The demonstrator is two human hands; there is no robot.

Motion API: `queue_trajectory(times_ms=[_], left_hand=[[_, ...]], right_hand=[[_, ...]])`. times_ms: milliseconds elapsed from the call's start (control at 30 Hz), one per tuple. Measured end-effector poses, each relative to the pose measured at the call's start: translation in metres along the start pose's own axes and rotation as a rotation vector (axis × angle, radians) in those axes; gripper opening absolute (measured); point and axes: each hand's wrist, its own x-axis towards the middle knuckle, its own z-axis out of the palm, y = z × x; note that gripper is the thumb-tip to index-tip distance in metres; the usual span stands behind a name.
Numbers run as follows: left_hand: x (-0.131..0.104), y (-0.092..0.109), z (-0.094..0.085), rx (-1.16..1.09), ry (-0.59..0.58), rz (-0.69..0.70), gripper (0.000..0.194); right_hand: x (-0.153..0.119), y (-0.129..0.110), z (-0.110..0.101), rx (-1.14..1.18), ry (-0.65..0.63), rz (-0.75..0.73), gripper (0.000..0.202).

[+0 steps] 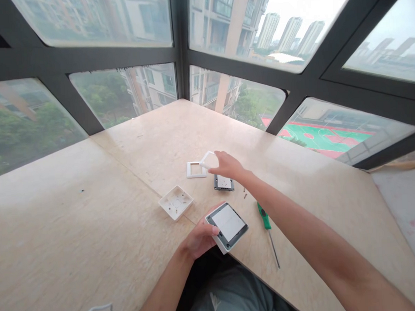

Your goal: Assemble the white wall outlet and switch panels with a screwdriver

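My left hand grips a wall switch seated in a white mounting box, its white face and dark grey frame tilted up towards me. Farther out, my right hand holds a white square cover frame by its right side, raised at a slant. Just behind and left of it, a second cover frame lies flat on the ledge. Below my right hand sits a socket module with a white face and dark rim, partly covered by the hand. An open white mounting box rests left of my hands.
A green-handled screwdriver lies on the stone ledge, right of the switch and under my right forearm. Small screws lie near the socket module. A white cable shows at the bottom left. Dark window frames border the ledge.
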Motion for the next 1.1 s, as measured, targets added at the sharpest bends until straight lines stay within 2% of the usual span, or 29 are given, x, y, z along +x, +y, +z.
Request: queue_trajectory(times_ms=[100, 200, 400, 500, 600, 700, 833, 900, 1000, 1100], left_hand=[[0.004, 0.002, 0.002, -0.075, -0.026, -0.001, 0.080], [0.009, 0.003, 0.006, -0.112, -0.012, 0.017, 0.077], [0.011, 0.006, 0.008, -0.129, 0.063, 0.050, 0.077], [0.011, 0.008, 0.010, -0.122, 0.121, 0.083, 0.081], [0.012, 0.009, 0.013, -0.108, 0.172, 0.111, 0.085], [0.013, 0.008, 0.013, -0.073, 0.210, 0.146, 0.090], [0.014, 0.005, 0.014, 0.007, 0.259, 0.216, 0.093], [0.013, 0.003, 0.015, 0.041, 0.276, 0.239, 0.092], [0.012, 0.000, 0.017, 0.100, 0.315, 0.251, 0.097], [0.009, -0.004, 0.017, 0.186, 0.320, 0.247, 0.108]], right_hand=[[0.027, 0.020, 0.002, -0.068, -0.044, 0.144, 0.059], [0.040, 0.039, 0.007, -0.096, -0.104, 0.260, 0.059], [0.040, 0.055, 0.024, -0.070, -0.162, 0.317, 0.037], [0.031, 0.057, 0.022, -0.010, -0.134, 0.304, 0.036], [0.009, 0.054, 0.011, 0.090, -0.052, 0.263, 0.033], [-0.029, 0.043, -0.002, 0.234, 0.026, 0.178, 0.030], [-0.095, 0.021, -0.012, 0.431, 0.031, 0.038, 0.034], [-0.124, 0.011, -0.013, 0.542, -0.008, -0.093, 0.043], [-0.153, 0.001, -0.010, 0.453, -0.035, -0.200, 0.046], [-0.163, -0.003, -0.005, 0.370, -0.003, -0.220, 0.044]])
